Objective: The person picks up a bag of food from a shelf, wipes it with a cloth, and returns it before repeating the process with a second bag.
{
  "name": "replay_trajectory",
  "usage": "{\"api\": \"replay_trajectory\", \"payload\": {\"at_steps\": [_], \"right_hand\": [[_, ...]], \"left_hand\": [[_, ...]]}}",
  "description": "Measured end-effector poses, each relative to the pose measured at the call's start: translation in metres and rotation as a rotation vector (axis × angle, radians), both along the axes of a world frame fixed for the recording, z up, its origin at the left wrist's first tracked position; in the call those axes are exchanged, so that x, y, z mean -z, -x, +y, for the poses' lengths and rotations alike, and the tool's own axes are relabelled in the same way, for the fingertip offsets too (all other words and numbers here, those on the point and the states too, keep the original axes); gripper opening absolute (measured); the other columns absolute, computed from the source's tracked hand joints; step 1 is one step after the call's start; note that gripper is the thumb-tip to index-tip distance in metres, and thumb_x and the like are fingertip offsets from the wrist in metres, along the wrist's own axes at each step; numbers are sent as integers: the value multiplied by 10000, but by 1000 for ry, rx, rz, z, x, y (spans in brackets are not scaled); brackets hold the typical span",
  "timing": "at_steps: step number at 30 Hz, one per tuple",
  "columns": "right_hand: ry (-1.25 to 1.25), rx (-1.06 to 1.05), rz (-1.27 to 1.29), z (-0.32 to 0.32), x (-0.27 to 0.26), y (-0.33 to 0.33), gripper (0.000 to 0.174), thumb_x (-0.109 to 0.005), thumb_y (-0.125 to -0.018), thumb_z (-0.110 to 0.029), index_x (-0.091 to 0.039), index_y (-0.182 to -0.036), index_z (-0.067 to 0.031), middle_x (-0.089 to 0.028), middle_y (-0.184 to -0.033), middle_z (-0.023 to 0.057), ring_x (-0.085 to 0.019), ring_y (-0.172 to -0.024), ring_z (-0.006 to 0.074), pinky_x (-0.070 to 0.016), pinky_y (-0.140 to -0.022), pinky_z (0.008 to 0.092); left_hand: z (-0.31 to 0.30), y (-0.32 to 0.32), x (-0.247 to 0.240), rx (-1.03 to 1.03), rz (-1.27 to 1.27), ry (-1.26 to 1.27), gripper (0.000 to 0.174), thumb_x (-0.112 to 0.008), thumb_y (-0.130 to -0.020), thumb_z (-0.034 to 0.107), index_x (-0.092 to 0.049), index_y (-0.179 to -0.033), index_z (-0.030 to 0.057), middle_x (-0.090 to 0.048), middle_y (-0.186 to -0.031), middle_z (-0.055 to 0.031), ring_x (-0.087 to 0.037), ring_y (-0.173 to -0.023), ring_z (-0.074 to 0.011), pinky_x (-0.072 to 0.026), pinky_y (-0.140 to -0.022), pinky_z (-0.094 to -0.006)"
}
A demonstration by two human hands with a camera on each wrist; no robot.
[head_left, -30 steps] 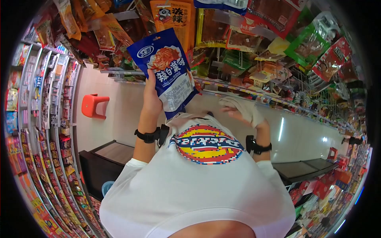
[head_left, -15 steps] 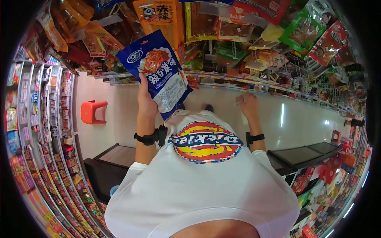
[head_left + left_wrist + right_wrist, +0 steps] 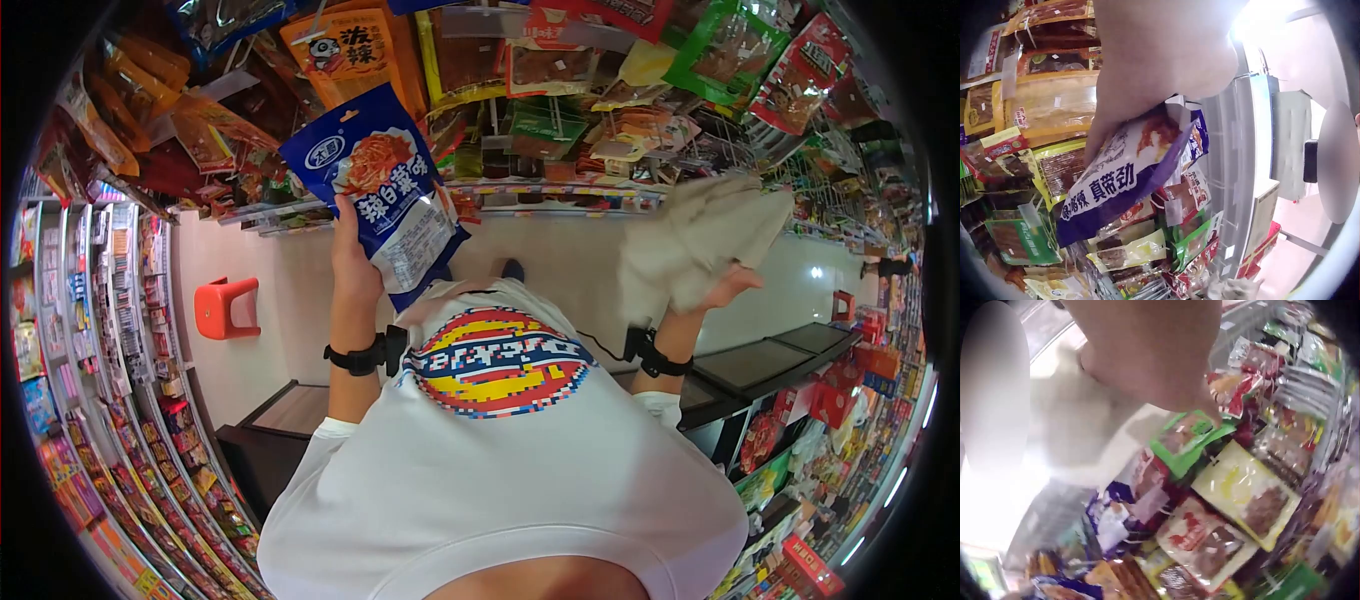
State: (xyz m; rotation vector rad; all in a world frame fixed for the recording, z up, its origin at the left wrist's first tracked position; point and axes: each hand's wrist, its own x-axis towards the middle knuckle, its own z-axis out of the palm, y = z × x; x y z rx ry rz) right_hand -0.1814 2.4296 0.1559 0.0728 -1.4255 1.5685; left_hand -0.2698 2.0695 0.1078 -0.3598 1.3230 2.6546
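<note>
In the head view my left hand [image 3: 356,258] grips a blue snack packet [image 3: 412,248] by its lower left edge, thumb over the printed front. The left wrist view shows the same packet [image 3: 1124,175] below the hand [image 3: 1160,56], its fingers mostly hidden behind it. My right hand [image 3: 732,286], out to the right, holds a beige cloth item [image 3: 690,240] that is blurred and spread above the wrist. Beside the right hand [image 3: 1147,350] in the right wrist view, the pale cloth [image 3: 1079,425] hangs in a blur; how the fingers close on it is partly hidden.
Racks of hanging packets [image 3: 540,130] run across the front. Stocked shelves [image 3: 110,300] stand at the left, with a red stool [image 3: 228,307] on the floor [image 3: 290,270]. Dark-framed counters [image 3: 750,370] flank the body.
The beige cloth, out of sight half a second ago, has swung up into view as the right hand moved rightward. The left hand and packet have shifted slightly left in view.
</note>
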Motion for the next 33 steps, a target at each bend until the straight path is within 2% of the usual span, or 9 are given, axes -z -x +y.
{"api": "replay_trajectory", "payload": {"at_steps": [3,4,6,11,17,21,24,28,33], "right_hand": [[262,-458,-49,-20,-33,16,821,-530,-948,-474,-127,-1551,-89,-324,-1516,226,-329,-1407,367,-350,-1132,478],[594,-668,-155,-9,-19,10,749,-542,-952,-448,-233,-1528,-85,-388,-1475,224,-470,-1306,346,-477,-1027,428],[498,-637,-381,12,42,5,642,-529,-970,-393,-320,-1484,-71,-417,-1457,210,-548,-1186,321,-524,-879,393],[567,-723,-605,-40,38,34,497,-507,-1003,-297,-445,-1394,3,-479,-1409,212,-654,-944,258,-542,-631,340],[-53,-464,-107,-124,-28,57,499,-458,-1025,-302,-395,-1434,-23,-372,-1492,202,-549,-1182,326,-538,-819,346],[-969,-232,50,-133,-36,83,325,-691,-813,-58,-682,-1137,-66,-498,-1330,155,-525,-1163,337,-469,-927,427],[-1068,-299,72,-146,-50,86,298,-706,-691,34,-732,-977,-44,-560,-1195,120,-530,-1091,346,-440,-935,446],[-1011,-86,8,-157,-51,101,336,-675,-719,30,-701,-1050,-25,-573,-1109,124,-529,-966,332,-447,-822,437],[-958,-199,36,-165,-48,94,367,-663,-702,31,-685,-1067,-11,-568,-1105,140,-528,-910,330,-441,-794,432]], "left_hand": [[4,-2,-11,5,-53,-12,566,-484,-1011,448,-434,-1396,37,-597,-1295,-108,-625,-1130,-231,-494,-981,-378],[3,-1,-8,1,-47,-12,562,-472,-1014,452,-443,-1393,38,-591,-1307,-113,-620,-1144,-237,-494,-982,-385],[4,-1,-7,3,-12,-27,555,-476,-1013,447,-452,-1390,40,-605,-1288,-122,-631,-1128,-248,-507,-965,-391],[8,1,-6,54,37,-86,580,-475,-1005,474,-466,-1370,23,-601,-1289,-128,-614,-1152,-241,-483,-1009,-386],[31,8,-19,299,92,-126,617,-463,-1014,477,-369,-1443,43,-536,-1367,-85,-564,-1194,-195,-448,-1030,-351],[44,7,-42,453,213,-49,608,-428,-1033,458,-333,-1464,39,-495,-1397,-77,-503,-1235,-169,-396,-1057,-330],[45,1,-42,474,602,298,538,-384,-1060,379,-324,-1467,32,-415,-1444,-74,-380,-1308,-156,-305,-1102,-321],[46,-7,-44,520,394,124,534,-409,-1057,317,-286,-1481,17,-409,-1446,-92,-369,-1317,-171,-289,-1116,-335],[37,-7,-44,368,656,420,597,-453,-1034,158,-159,-1525,-12,-354,-1491,-144,-331,-1359,-209,-241,-1141,-334]]}}
